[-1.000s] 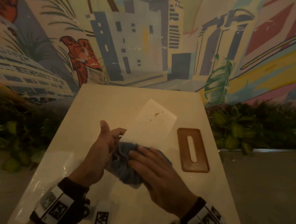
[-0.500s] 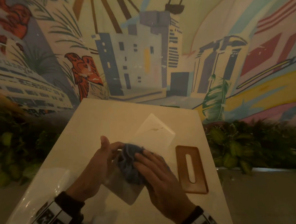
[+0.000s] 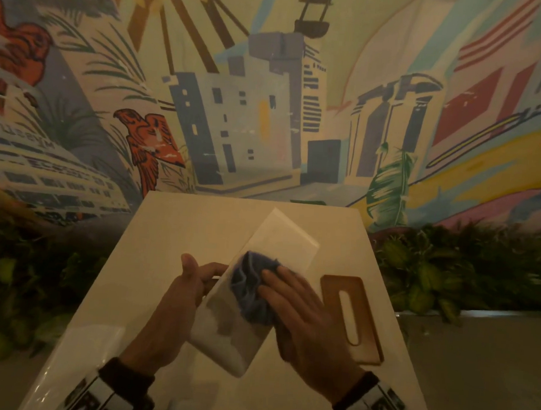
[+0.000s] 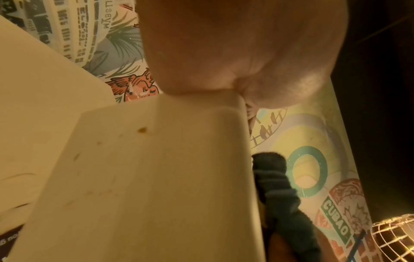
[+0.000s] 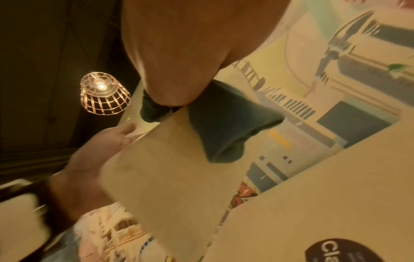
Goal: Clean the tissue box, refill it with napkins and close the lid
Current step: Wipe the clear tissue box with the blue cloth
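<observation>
A white tissue box [image 3: 279, 246] lies slanted on the pale table [image 3: 182, 224], its lid off. My left hand [image 3: 194, 282] grips its left edge, thumb raised. My right hand [image 3: 291, 304] holds a bunched blue cloth [image 3: 248, 282] against the box's upper face, fingers over the cloth and thumb tucked into it. In the left wrist view the box's side [image 4: 156, 177] carries small brown stains [image 4: 142, 130], and the cloth [image 4: 275, 186] shows past its right edge. In the right wrist view the cloth [image 5: 224, 124] sits on the box [image 5: 168, 168].
The brown wooden lid [image 3: 351, 317] with a long slot lies flat on the table just right of my right hand. A clear plastic pack [image 3: 89, 346] lies at the table's near left. Green plants [image 3: 448, 272] border both sides, and a painted wall stands behind.
The cloth and my right hand have slid up along the box, away from me. The brown stain seen on the box's upper face a second ago no longer shows in the head view.
</observation>
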A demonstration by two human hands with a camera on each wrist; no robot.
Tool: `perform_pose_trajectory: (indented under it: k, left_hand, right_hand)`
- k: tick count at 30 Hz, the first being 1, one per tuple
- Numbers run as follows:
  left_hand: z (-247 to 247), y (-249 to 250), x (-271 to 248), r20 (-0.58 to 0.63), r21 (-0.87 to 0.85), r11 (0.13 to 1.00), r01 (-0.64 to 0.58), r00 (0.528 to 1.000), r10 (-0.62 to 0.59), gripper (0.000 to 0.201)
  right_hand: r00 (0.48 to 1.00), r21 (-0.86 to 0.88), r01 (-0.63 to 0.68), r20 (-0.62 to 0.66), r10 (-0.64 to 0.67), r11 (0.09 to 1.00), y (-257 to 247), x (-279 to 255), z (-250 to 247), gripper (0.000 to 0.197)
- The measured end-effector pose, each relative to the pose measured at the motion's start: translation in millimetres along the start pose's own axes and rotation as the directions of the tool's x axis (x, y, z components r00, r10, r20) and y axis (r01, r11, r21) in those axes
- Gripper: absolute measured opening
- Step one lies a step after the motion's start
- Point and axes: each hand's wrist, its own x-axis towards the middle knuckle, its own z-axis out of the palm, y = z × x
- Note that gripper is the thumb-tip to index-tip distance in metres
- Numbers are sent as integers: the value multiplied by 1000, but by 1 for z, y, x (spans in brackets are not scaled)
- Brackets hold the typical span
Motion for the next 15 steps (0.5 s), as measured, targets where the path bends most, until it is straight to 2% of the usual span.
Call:
perform_pose_trajectory:
  k: [2,5,7,9,12,13,15]
  left_hand:
    - [-2,-1,-3,35,21,1000,13,999,-14,94]
    - [4,-1,-5,83,28,1000,13,996,-15,90]
    - [10,-1,-5,88,28,999,17,996,-19,90]
    - [11,-3,-3,69,-13,1000,19,997,-18,92]
    - [5,-2,-3,44,-54,999,7,999,-5,92]
    - [2,-1,-3,45,-58,998,4,999,-2,93]
    - [-4,-2,-4,48,-46,999,10,999,-7,98]
  right_hand:
    - [995,33,-90,-38,91,995,17,0,-7,48]
    - [962,-32,-249,-123,243,968,29,19,-16,45]
    - [952,-49,-273,-155,262,961,24,33,-13,44]
    - [965,-59,-227,-150,216,972,9,36,-5,40]
    - [999,-27,-40,2,40,999,-22,15,5,42]
    - [999,-15,15,51,-14,1000,-26,6,7,45]
    - [996,-6,59,63,-59,998,-19,-7,8,47]
